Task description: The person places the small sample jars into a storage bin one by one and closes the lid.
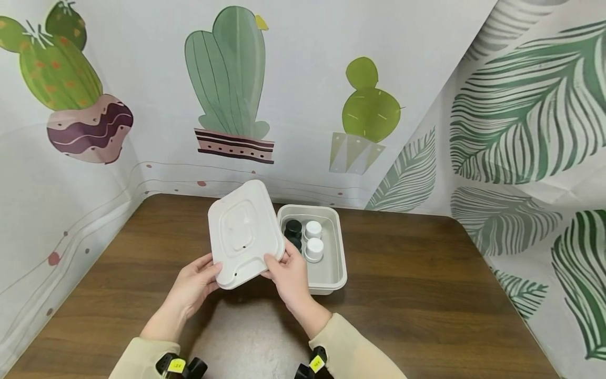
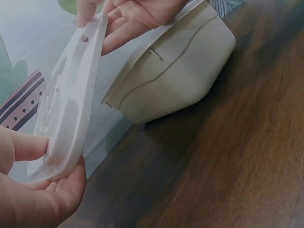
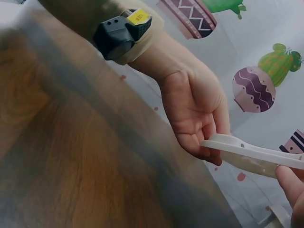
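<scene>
A white plastic lid (image 1: 246,229) is held tilted above the table, just left of a pale storage box (image 1: 331,273). My left hand (image 1: 191,287) pinches its lower left corner, thumb on top and fingers beneath. At the lower right edge, my right hand (image 1: 290,273) pinches the lid the same way. Inside the uncovered box stand two white-capped jars (image 1: 313,248) and black-capped jars (image 1: 293,228), the latter partly hidden by the lid. The left wrist view shows the lid (image 2: 78,104) nearly edge-on between both hands, with the box (image 2: 185,71) behind.
The box stands near the back of a brown wooden table (image 1: 416,284). A cloth backdrop (image 1: 303,105) printed with cacti and leaves hangs behind the table and along its sides. Black devices with yellow labels (image 1: 177,365) are strapped to both wrists.
</scene>
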`<act>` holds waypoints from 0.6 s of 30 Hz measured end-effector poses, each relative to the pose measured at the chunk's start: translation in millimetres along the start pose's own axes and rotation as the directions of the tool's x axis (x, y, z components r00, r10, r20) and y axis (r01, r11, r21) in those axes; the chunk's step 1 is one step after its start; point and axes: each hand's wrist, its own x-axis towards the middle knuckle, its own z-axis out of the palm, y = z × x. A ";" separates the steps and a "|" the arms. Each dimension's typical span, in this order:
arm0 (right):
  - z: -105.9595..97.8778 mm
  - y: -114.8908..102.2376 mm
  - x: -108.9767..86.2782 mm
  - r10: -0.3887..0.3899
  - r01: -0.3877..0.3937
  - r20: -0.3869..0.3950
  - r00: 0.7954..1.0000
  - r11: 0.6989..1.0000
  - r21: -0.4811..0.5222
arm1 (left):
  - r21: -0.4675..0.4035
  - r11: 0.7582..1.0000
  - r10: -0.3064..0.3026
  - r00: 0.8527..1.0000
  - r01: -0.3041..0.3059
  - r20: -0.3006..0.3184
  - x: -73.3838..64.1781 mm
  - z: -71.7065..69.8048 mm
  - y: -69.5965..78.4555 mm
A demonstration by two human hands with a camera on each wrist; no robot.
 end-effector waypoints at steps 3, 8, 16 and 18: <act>-3.5 -3.7 1.0 0.002 -0.002 0.016 1.000 0.999 -0.046 | 0.014 1.000 0.009 1.000 -0.009 0.000 1.0 -0.6 0.7; -11.4 -9.7 5.4 0.018 -0.015 0.020 1.000 0.991 -0.135 | 0.042 0.999 0.021 1.000 -0.021 -0.002 1.9 -1.5 1.9; -23.9 -20.2 13.1 0.103 -0.089 0.063 0.993 0.977 -0.192 | 0.073 0.997 0.018 1.000 -0.018 -0.005 0.3 -2.2 4.0; -27.1 -22.5 15.8 0.119 -0.103 0.077 0.990 0.976 -0.194 | 0.079 0.997 0.019 1.000 -0.019 -0.002 -0.2 -2.2 5.0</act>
